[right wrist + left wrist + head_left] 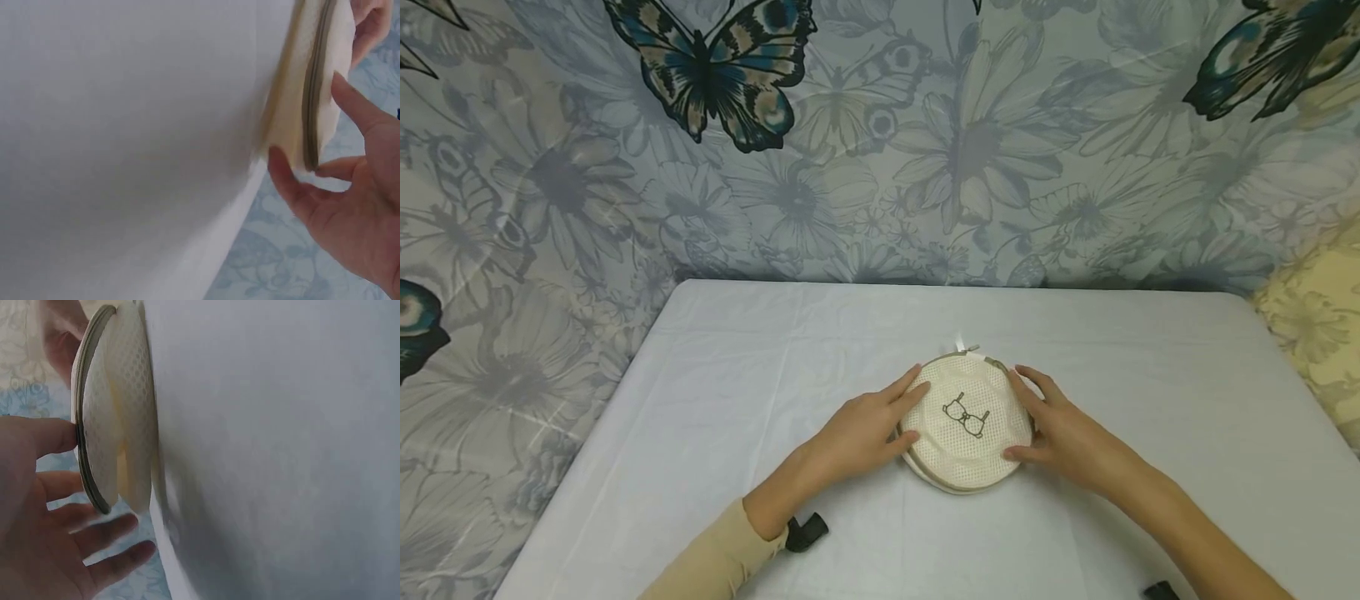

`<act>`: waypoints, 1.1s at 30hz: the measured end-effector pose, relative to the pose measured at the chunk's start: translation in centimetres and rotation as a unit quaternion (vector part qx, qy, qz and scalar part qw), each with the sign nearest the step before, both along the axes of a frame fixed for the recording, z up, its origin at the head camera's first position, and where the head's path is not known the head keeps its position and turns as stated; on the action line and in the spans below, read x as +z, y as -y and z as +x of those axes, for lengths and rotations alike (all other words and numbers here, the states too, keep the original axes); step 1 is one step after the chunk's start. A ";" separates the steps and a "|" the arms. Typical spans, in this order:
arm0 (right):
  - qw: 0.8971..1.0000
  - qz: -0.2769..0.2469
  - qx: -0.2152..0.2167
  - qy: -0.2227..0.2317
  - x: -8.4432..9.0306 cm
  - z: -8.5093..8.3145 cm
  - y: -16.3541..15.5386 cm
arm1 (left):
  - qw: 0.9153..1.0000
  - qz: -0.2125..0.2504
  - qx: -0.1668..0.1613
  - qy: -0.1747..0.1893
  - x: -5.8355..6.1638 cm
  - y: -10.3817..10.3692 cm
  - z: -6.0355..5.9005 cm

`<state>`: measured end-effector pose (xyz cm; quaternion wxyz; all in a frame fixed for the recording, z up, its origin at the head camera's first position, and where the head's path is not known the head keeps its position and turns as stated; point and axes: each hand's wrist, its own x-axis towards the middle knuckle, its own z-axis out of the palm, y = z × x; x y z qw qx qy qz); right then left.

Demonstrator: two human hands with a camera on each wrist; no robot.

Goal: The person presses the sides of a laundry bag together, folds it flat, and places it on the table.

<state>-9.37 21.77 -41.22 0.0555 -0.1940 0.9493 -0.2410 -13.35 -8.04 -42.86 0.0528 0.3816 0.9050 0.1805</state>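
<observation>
Hands flank pouch (966, 421), mid-table (737, 375).

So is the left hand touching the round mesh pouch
Touching. In the head view the left hand rests its fingers on the pouch at its left rim; the left wrist view shows a fingertip against the zipper edge.

Between the two hands lies a cream mesh pouch (966, 421) with an olive-grey zip edge and a small dark line drawing on top (like spectacles). Under the hands is a plain white tablecloth (715, 400); beyond them a grey-blue flower backdrop (925, 142) with dark teal butterflies.
</observation>
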 end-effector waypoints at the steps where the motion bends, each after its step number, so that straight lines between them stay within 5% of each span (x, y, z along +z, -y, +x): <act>1: 1.000 0.006 0.003 -0.007 0.0 0.1 0.1 | 1.000 -0.011 -0.002 -0.007 0.0 -0.1 0.2; 10: 0.996 0.074 0.028 -0.045 -0.7 0.7 1.1 | 0.996 -0.084 0.013 0.002 0.1 -1.5 1.0; 21: 0.981 0.157 0.050 -0.098 -1.4 1.3 2.4 | 0.987 -0.143 -0.027 -0.069 0.0 -2.8 1.2; 33: 0.980 0.146 0.096 -0.101 -1.3 1.0 2.7 | 0.987 -0.145 -0.053 -0.044 -0.3 -3.4 0.9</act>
